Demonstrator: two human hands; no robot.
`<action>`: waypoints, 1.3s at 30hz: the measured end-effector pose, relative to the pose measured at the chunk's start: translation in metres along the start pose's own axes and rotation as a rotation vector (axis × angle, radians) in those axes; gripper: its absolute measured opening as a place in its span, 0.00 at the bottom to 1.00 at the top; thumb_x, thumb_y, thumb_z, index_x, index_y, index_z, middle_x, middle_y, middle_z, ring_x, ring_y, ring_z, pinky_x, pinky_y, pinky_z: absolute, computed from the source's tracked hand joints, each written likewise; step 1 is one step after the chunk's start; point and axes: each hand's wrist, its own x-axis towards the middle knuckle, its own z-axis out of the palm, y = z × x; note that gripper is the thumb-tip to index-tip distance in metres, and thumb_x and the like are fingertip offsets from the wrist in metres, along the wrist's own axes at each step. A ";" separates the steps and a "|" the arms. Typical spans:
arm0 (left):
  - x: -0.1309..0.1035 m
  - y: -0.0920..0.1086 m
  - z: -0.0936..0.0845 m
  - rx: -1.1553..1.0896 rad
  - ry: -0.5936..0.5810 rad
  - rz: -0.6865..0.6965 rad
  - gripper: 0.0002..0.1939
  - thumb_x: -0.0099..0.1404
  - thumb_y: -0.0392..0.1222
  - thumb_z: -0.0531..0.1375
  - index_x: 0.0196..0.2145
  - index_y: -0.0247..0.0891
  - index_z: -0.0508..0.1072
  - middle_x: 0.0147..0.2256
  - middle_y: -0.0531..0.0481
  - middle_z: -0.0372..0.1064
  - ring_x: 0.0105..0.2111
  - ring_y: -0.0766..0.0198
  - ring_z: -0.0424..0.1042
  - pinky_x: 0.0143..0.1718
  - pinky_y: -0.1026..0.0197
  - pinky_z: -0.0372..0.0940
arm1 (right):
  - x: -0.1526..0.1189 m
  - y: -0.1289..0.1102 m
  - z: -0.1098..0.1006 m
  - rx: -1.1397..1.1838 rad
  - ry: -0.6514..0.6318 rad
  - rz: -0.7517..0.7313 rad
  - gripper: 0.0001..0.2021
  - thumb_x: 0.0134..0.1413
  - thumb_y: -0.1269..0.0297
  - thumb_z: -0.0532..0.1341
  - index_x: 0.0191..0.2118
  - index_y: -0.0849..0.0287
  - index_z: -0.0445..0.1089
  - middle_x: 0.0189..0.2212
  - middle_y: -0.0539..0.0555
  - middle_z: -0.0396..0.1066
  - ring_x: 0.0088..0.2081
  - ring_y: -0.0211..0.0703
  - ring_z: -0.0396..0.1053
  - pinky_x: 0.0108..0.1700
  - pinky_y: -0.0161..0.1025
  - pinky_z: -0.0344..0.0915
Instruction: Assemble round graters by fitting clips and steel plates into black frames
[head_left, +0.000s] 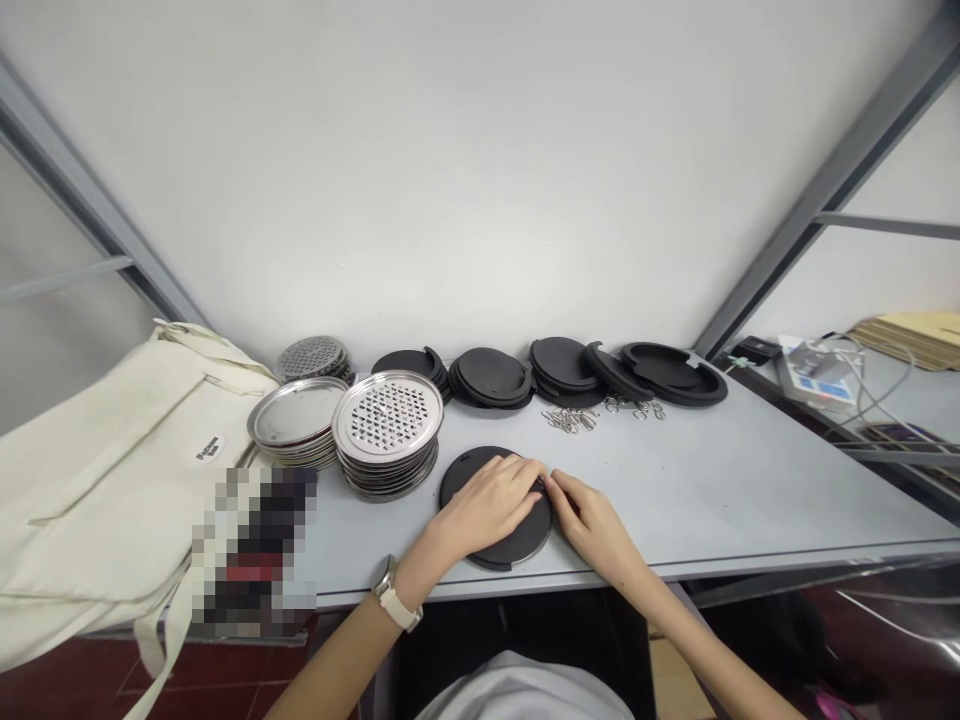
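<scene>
A round black disc (517, 540) lies flat on the grey table near its front edge. My left hand (495, 500) rests across the disc, its fingers bent and closed at the disc's upper right rim. From the right, my right hand (589, 515) meets it there, thumb and forefinger pinched together. Something small and metallic shows between the fingertips, too small to name. Behind the disc lies a loose pile of small metal hooks (571, 419), with a few more hooks (643, 408) to its right.
Left of the disc stand a stack of perforated metal discs (388, 420) and a stack of plain metal plates (296, 412). Stacks of black discs (491, 377) and black rings (709, 385) line the wall. A cream bag (97, 480) covers the left side; the table (750, 480) extends right.
</scene>
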 end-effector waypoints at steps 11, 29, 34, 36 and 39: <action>0.000 0.001 -0.001 -0.068 -0.015 0.027 0.15 0.71 0.34 0.51 0.55 0.40 0.59 0.50 0.47 0.68 0.51 0.59 0.68 0.53 0.54 0.62 | -0.003 0.003 0.002 -0.132 -0.028 0.007 0.18 0.69 0.60 0.42 0.35 0.55 0.66 0.31 0.56 0.76 0.29 0.48 0.73 0.31 0.38 0.61; 0.002 -0.001 -0.001 -0.091 -0.016 0.030 0.13 0.71 0.33 0.51 0.52 0.40 0.60 0.50 0.47 0.68 0.51 0.61 0.68 0.53 0.55 0.58 | -0.001 0.005 0.004 -0.213 -0.012 0.014 0.20 0.69 0.57 0.40 0.30 0.54 0.63 0.24 0.53 0.73 0.25 0.46 0.71 0.28 0.37 0.58; 0.001 -0.002 -0.001 -0.092 -0.009 0.034 0.15 0.71 0.33 0.50 0.54 0.40 0.59 0.51 0.46 0.68 0.52 0.59 0.68 0.54 0.54 0.59 | -0.002 0.005 0.005 -0.238 0.010 0.010 0.20 0.69 0.58 0.41 0.29 0.54 0.63 0.24 0.54 0.73 0.25 0.46 0.72 0.28 0.37 0.57; 0.001 -0.003 0.001 -0.099 -0.003 0.037 0.17 0.71 0.32 0.50 0.55 0.41 0.57 0.51 0.45 0.68 0.53 0.59 0.67 0.54 0.53 0.59 | -0.002 0.005 0.006 -0.252 0.021 0.009 0.20 0.69 0.59 0.41 0.30 0.54 0.63 0.25 0.54 0.74 0.26 0.46 0.73 0.28 0.37 0.58; -0.001 -0.004 0.004 -0.125 0.014 0.024 0.18 0.71 0.32 0.51 0.56 0.41 0.54 0.52 0.46 0.68 0.54 0.60 0.66 0.55 0.53 0.59 | -0.003 0.004 0.009 -0.283 0.050 0.022 0.18 0.68 0.60 0.42 0.29 0.54 0.62 0.25 0.54 0.75 0.26 0.47 0.73 0.28 0.37 0.57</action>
